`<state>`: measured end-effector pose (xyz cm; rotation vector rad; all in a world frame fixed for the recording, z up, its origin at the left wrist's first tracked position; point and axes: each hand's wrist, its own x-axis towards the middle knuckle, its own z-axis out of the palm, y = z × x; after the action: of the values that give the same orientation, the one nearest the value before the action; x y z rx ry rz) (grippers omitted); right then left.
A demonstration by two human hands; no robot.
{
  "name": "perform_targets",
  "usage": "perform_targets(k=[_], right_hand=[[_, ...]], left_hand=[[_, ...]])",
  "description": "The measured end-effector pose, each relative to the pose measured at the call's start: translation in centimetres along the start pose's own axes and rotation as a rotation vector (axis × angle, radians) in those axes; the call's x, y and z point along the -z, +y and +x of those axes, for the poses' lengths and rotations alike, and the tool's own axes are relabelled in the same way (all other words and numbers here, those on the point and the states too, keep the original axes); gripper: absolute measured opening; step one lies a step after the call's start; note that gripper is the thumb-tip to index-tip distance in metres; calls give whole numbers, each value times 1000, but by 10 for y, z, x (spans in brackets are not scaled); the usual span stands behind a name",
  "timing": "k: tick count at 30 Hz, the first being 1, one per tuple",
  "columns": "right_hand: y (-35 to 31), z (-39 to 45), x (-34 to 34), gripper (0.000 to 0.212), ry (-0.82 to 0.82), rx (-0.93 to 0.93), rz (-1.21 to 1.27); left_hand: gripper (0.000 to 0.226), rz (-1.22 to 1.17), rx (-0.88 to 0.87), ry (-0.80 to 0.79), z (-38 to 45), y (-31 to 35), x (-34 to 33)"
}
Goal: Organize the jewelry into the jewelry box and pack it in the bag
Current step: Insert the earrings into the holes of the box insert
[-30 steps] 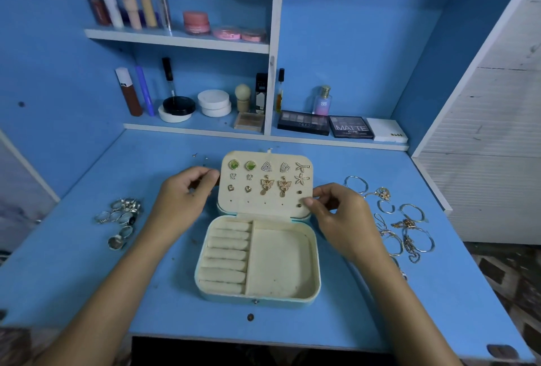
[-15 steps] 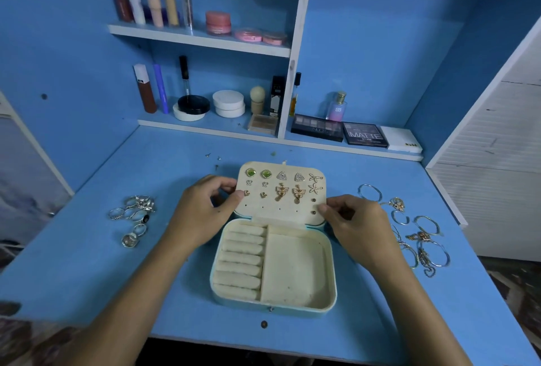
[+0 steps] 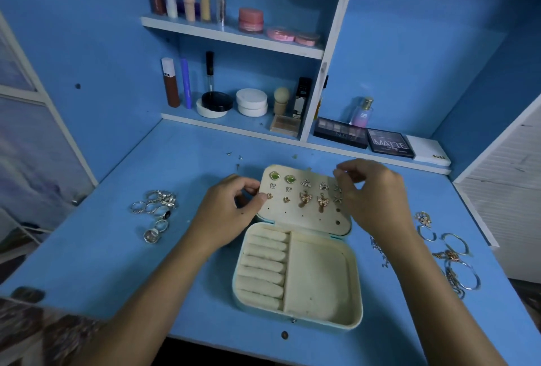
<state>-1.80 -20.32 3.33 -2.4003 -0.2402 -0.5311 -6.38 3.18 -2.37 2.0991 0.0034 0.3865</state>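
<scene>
The cream, velvety jewelry box (image 3: 298, 272) lies open at centre on the blue desk (image 3: 117, 248), its rounded lid (image 3: 304, 210) tilted back toward 12 o'clock and studded with green, triangular and butterfly earrings (image 3: 306, 198). The left hand (image 3: 231, 210) grips the lid's 9 o'clock edge with curled fingers. The right hand (image 3: 374, 198) hovers over its 2 o'clock corner, fingertips pressed together; whether they pinch anything I cannot tell. Silver rings (image 3: 156, 210) cluster at 9 o'clock, thin bangles (image 3: 456, 260) at 3 o'clock.

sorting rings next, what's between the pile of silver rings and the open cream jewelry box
Head view: only the left hand, gripping the box lid's left edge, and bare blue desk beside the rings.
</scene>
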Motion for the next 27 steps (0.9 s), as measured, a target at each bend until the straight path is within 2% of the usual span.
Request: perform_targets(k=[13,20,27], right_hand=[[-54,69,-72,12,-371,392,-16],[-74,94,-106,14,-628,401,-165],[-85,102,-127,17,-734,444,-291]], left_hand=[[14,-27,-3,28,1,-2,-2],[12,-7,-15,37,1,-1,-1],[14,-5,-30,39,2,-4,-1]])
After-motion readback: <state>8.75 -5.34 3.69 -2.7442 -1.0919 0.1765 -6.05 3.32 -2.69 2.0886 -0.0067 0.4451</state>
